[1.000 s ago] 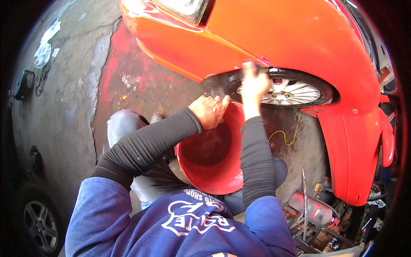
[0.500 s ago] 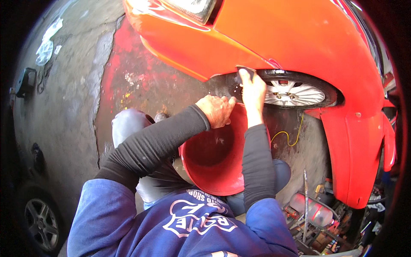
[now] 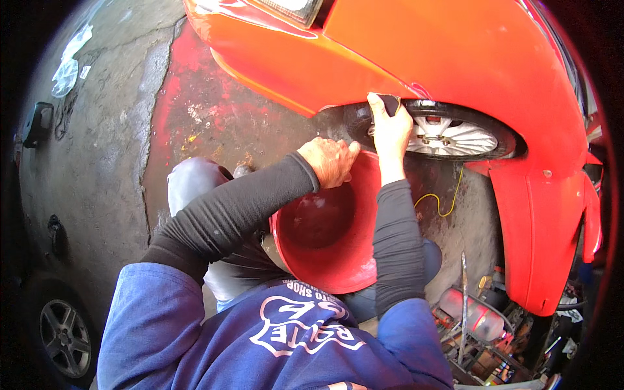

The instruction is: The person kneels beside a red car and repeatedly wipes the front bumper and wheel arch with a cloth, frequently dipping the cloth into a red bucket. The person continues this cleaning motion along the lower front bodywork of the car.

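Note:
My left hand (image 3: 328,161) is closed at the far rim of a red tub (image 3: 351,257), its fingers curled over the edge and their tips partly hidden. The tub stands tilted between my legs, its inside dark and smeared. My right hand (image 3: 392,133) is raised beyond the tub, gripping a small dark flat piece (image 3: 390,103) that looks like sandpaper. It is up by the lower edge of an orange-red car fender (image 3: 442,58), just over the wheel (image 3: 448,135). Whether the piece touches the paint I cannot tell.
A loose red body panel (image 3: 530,240) stands at right beside the fender. Below it lie a clear red-marked bottle (image 3: 471,314) and mixed tools. A yellow cord (image 3: 437,203) runs over the floor by the tub. Another car's wheel (image 3: 65,338) is at lower left.
My right hand has shifted slightly right and up along the fender edge, turning the dark piece. My left hand stays at the tub rim.

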{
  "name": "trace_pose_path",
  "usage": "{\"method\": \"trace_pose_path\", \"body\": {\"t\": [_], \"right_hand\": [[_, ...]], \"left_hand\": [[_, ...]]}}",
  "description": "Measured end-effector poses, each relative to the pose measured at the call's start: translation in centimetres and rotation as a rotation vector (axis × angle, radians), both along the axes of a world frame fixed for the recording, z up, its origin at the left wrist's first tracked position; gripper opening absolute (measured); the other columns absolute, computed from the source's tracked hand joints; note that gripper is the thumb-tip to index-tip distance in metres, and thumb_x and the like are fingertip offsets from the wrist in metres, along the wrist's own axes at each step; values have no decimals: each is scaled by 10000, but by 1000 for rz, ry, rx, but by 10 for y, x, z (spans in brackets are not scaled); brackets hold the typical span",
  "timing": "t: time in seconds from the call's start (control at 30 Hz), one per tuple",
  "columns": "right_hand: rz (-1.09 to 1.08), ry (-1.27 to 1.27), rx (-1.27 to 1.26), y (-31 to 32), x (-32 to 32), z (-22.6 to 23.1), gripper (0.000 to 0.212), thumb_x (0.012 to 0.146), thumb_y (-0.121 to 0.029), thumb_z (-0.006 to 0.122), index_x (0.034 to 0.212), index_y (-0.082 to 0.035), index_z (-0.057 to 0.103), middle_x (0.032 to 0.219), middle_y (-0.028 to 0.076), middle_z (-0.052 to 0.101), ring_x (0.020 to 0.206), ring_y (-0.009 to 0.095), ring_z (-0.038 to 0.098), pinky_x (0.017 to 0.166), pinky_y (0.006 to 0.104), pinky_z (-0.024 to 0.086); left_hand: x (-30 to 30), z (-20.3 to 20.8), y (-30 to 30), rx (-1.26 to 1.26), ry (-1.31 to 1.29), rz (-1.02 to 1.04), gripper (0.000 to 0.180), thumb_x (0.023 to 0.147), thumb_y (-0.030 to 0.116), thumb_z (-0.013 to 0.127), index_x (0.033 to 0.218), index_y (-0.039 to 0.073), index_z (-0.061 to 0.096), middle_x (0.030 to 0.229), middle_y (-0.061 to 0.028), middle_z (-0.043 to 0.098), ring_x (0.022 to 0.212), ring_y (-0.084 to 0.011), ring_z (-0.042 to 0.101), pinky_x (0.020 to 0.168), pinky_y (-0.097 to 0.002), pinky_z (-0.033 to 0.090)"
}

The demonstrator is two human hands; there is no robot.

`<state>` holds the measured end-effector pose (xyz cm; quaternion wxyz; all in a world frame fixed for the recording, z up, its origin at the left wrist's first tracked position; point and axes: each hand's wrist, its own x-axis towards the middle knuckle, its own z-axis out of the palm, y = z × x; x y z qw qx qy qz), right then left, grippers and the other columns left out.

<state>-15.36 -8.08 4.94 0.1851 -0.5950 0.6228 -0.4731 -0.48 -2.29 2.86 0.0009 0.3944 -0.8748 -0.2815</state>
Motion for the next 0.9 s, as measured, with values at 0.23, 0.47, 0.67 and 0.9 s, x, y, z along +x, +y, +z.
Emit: {"method": "trace_pose_path", "body": {"t": [0.23, 0.47, 0.67, 0.9], "right_hand": [[-69, -425, 245, 2, 3, 15, 379, 871, -394, 759, 869, -19, 710, 687, -10, 608, 594, 84, 529, 534, 269, 440], [-104, -195, 18, -5, -13, 15, 389, 858, -401, 769, 949, -24, 748, 747, 38, 672, 621, 119, 587, 588, 279, 490], [-4, -34, 79, -8, -19, 19, 468, 868, -490, 730, 937, -27, 722, 723, 11, 624, 600, 106, 574, 525, 262, 474], [104, -74, 343, -9, 0, -5, 363, 871, -363, 761, 895, -2, 733, 728, 52, 666, 591, 100, 570, 518, 262, 474]], "left_hand": [[2, -4, 6, -88, 68, 45, 579, 850, 367, 707, 1222, -11, 476, 1052, -220, 666, 951, -372, 685, 813, -452, 551], [-4, -13, 7, -146, 119, 99, 428, 851, 329, 662, 1111, 8, 551, 957, -205, 690, 874, -349, 708, 737, -456, 567], [-7, -12, 5, -125, 80, 92, 592, 812, 398, 722, 1186, -14, 518, 983, -208, 688, 884, -345, 711, 730, -450, 570], [-8, -15, 9, -169, 71, 98, 647, 800, 417, 738, 1236, -4, 510, 944, -178, 692, 869, -332, 717, 693, -452, 572]]}}
